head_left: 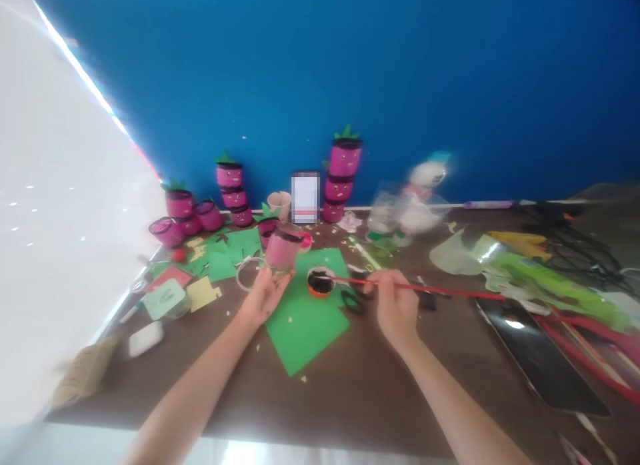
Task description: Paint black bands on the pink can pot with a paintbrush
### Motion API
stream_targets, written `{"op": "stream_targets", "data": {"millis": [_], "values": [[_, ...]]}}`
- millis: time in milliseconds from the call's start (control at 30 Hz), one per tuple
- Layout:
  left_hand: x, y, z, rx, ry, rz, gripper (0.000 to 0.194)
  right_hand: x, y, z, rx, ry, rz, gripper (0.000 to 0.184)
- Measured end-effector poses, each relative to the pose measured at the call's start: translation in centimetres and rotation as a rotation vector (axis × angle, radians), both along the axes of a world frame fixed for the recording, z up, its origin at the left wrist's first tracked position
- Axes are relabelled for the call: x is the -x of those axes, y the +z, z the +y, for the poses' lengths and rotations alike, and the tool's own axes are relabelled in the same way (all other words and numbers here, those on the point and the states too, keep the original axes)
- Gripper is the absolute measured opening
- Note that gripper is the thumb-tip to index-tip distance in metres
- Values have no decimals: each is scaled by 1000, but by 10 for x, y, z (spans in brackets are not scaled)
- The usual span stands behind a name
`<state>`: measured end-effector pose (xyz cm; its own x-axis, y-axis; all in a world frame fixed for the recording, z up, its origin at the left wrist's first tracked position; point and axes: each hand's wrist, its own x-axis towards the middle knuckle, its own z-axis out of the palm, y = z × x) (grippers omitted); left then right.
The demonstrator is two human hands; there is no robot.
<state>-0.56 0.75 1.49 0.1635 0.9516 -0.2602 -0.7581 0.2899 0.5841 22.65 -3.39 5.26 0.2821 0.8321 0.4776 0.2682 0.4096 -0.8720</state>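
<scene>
Left hand (pixel 266 295) pinched a cup (pixel 283 250), right hand (pixel 396 308) a brush (pixel 450 291) at a pot (pixel 321 290); table (pixel 320 408) stretched between paper (pixel 307 328) and front edge (pixel 295 443).

At mid-frame, blur softens the pink cup (pixel 281 252), and the tip of the red stick (pixel 450 291) smears into the small orange pot (pixel 321 292). Mosaic hides the screen of the phone (pixel 305 195). The bottom edge cuts off the left forearm (pixel 200 385) and right forearm (pixel 445 392). The twine (pixel 86 372), lower left, is blurred.
</scene>
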Motion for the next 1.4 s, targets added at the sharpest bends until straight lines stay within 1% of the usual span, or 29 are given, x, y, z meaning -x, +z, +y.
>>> {"op": "stream_targets", "data": {"millis": [133,233,333,433,500,600,800,1000,1167,1300,1400], "values": [[-1,0,1,20,10,2,40,-2,0,0,-11,-31,122,34],[-2,1,2,35,20,4,34,-3,1,1,-22,-21,255,25],[-2,0,1,57,1,18,31,-3,5,3,-25,68,436,14],[-2,0,0,66,-31,29,34,-3,9,4,-21,175,566,9],[-2,0,-1,75,-36,34,38,-4,10,4,-15,211,588,7],[-3,2,-1,82,-42,38,40,-5,9,4,-2,240,563,5],[-5,12,-5,98,-68,14,41,-4,6,5,48,257,529,4],[-2,13,-5,96,-150,9,46,-3,4,4,65,273,539,4],[-1,14,-6,114,-148,-23,50,-5,3,8,54,205,569,3],[-3,17,-7,82,-114,11,48,-6,4,10,51,231,657,8],[-3,14,-7,27,-149,15,47,-6,5,11,109,218,698,16]]}}
